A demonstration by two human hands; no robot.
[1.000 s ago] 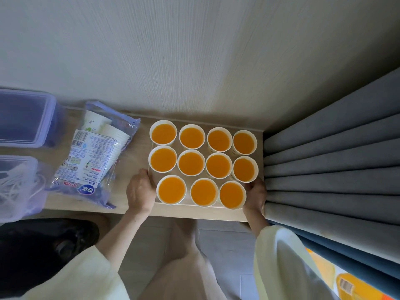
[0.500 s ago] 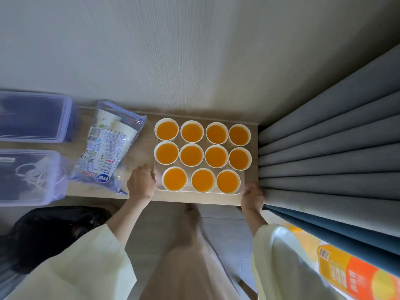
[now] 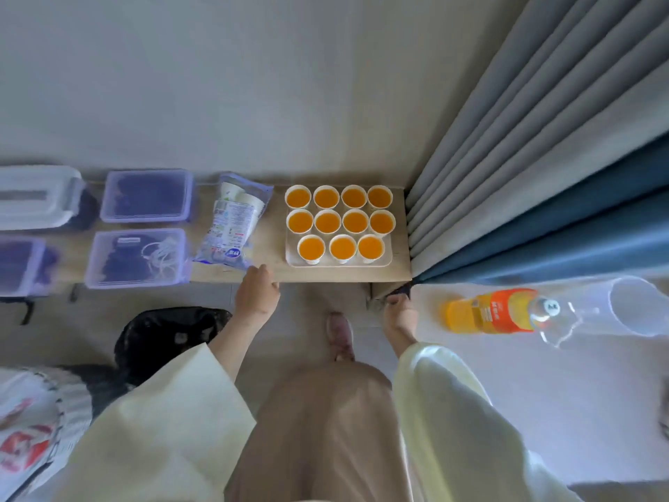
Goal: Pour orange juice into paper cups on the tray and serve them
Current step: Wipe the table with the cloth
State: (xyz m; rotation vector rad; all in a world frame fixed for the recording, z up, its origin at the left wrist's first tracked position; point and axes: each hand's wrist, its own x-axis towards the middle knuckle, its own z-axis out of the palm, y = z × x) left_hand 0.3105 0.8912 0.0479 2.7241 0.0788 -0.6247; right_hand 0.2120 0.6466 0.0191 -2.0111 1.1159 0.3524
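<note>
Eleven juice-filled paper cups (image 3: pixel 327 222) stand on a tray (image 3: pixel 387 260) on the shelf (image 3: pixel 268 273). Left hand (image 3: pixel 257 293) hovers loosely curled, empty, at the shelf's edge; right hand (image 3: pixel 398 315) hangs relaxed, holding nothing.

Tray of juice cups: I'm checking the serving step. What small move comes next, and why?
Probably bring left hand and right hand to the ends of the tray and grip: all eleven paper cups look filled, both hands are empty.
</note>
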